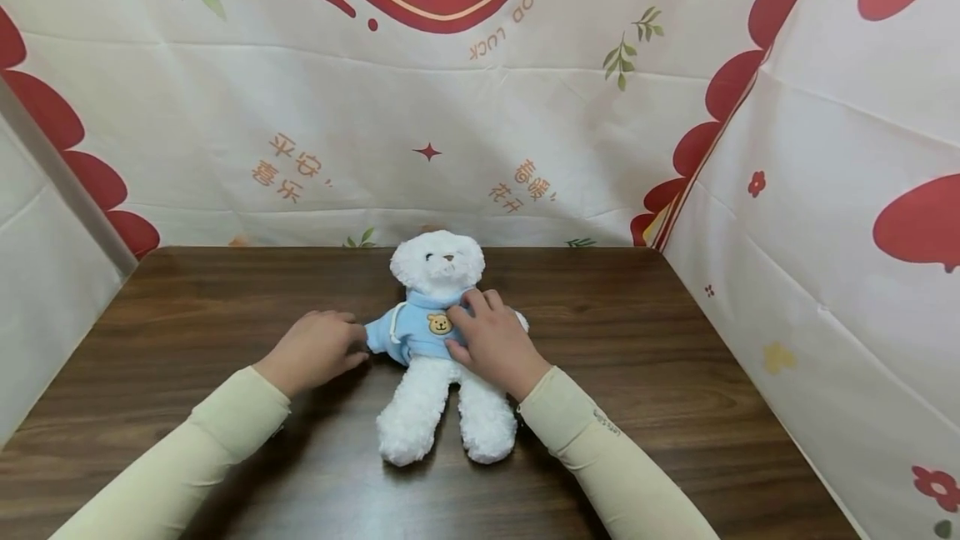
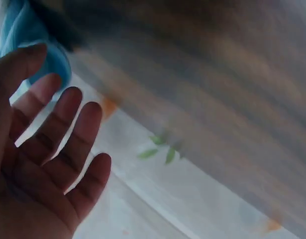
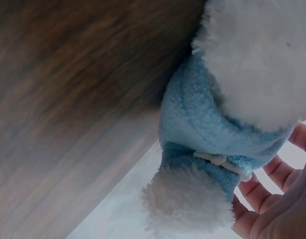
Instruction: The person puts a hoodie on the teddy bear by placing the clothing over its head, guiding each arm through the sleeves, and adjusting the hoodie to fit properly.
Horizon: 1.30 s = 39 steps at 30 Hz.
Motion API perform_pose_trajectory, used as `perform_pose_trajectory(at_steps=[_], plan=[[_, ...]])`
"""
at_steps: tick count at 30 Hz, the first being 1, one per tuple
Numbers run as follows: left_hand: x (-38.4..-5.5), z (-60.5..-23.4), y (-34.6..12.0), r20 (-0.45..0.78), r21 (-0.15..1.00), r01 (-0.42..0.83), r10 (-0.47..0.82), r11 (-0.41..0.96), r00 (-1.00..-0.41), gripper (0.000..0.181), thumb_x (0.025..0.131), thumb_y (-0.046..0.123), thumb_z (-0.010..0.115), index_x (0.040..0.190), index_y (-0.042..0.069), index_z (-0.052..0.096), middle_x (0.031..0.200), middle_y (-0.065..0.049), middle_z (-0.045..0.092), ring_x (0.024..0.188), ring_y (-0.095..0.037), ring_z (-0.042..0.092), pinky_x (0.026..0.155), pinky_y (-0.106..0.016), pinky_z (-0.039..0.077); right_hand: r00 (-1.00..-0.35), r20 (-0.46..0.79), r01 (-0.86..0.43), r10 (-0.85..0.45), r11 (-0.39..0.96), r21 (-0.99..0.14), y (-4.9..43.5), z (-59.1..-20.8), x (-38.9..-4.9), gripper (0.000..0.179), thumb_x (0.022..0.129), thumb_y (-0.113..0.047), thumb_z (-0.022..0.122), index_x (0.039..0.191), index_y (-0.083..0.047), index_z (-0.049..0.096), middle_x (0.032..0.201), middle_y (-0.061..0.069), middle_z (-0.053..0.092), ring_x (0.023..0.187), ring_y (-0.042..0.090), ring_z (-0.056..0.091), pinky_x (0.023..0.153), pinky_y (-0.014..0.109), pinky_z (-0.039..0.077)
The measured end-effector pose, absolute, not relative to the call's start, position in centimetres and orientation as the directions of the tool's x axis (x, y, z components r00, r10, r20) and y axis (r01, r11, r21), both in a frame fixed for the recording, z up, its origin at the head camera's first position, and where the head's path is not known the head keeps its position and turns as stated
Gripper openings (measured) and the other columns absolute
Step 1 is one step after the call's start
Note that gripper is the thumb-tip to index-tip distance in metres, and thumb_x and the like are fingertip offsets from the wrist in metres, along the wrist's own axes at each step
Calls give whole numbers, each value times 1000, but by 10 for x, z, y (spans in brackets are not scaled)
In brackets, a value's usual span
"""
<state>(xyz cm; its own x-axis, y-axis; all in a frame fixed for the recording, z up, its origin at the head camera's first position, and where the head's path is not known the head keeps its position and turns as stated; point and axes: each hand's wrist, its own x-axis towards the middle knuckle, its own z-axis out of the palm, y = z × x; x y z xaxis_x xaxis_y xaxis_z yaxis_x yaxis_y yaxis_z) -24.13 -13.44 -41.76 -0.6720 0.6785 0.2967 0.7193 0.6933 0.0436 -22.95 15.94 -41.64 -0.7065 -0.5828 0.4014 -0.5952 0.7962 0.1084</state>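
A fluffy white teddy bear point(image 1: 416, 415) in a light blue hoodie point(image 1: 412, 336) lies face up on the table, legs toward me. On its chest is a small bear-face patch point(image 1: 439, 323), and a pale drawstring point(image 1: 395, 322) hangs from the neckline. My left hand point(image 1: 318, 352) is at the hoodie's left sleeve; in the left wrist view its fingers spread loosely beside the blue sleeve point(image 2: 57, 64), gripping nothing. Across the right side of the chest rests my right hand point(image 1: 501, 342), fingers extended on the hoodie. The bear's right-hand arm is mostly hidden under it.
The dark wood-grain table point(image 1: 637, 407) ends at a straight back edge close behind the bear's head. A white printed cloth point(image 1: 360, 115) hangs behind it, and another white cloth panel point(image 1: 817, 298) stands along the right side.
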Motion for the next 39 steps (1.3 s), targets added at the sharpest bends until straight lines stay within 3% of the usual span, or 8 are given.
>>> perform_pose_trajectory(at_steps=[4, 10, 20, 30, 36, 39], plan=[[-240, -423, -127, 364, 38, 717, 658, 696, -659, 22, 79, 11, 82, 75, 17, 61, 72, 2, 57, 67, -21, 57, 63, -42, 49, -713, 390, -599, -583, 795, 94, 160, -416, -229, 30, 96, -37, 65, 114, -13, 61, 115, 13, 51, 94, 27, 47, 65, 37, 48], [-237, -425, -117, 545, 56, 741, 601, 669, -584, 20, 77, -4, 79, 85, 8, 66, 82, -4, 64, 75, -23, 53, 71, -38, 47, -710, 398, -598, -581, 796, 94, 162, -415, -228, 29, 95, -36, 66, 110, -11, 60, 113, 14, 51, 92, 27, 47, 64, 35, 48], [-229, -425, -98, 578, 50, 702, 552, 711, -601, 19, 82, 17, 83, 88, 3, 72, 82, -5, 66, 74, -22, 57, 72, -37, 52, -711, 406, -590, -575, 801, 102, 161, -415, -226, 26, 95, -35, 66, 104, -12, 58, 112, 13, 51, 88, 25, 45, 60, 34, 44], [-229, -426, -86, 567, 51, 668, 529, 742, -631, 25, 81, 16, 83, 94, -1, 70, 79, -6, 63, 71, -23, 58, 67, -38, 50, -699, 424, -588, -575, 801, 117, 163, -414, -227, 26, 94, -34, 68, 100, -12, 56, 111, 13, 51, 84, 25, 44, 59, 33, 43], [-231, -426, -81, 567, 51, 649, 513, 759, -644, 11, 82, 3, 77, 82, 3, 66, 70, -3, 56, 62, -21, 55, 56, -34, 45, -703, 418, -585, -575, 802, 120, 163, -414, -228, 26, 95, -34, 67, 97, -12, 54, 109, 13, 50, 82, 24, 42, 57, 32, 40], [-236, -423, -87, 577, 25, 644, 515, 764, -633, 17, 80, -4, 70, 70, 6, 61, 64, -3, 54, 57, -22, 54, 50, -33, 41, -715, 400, -582, -573, 805, 112, 162, -415, -228, 26, 96, -34, 66, 99, -11, 54, 108, 13, 50, 82, 24, 41, 57, 32, 39]])
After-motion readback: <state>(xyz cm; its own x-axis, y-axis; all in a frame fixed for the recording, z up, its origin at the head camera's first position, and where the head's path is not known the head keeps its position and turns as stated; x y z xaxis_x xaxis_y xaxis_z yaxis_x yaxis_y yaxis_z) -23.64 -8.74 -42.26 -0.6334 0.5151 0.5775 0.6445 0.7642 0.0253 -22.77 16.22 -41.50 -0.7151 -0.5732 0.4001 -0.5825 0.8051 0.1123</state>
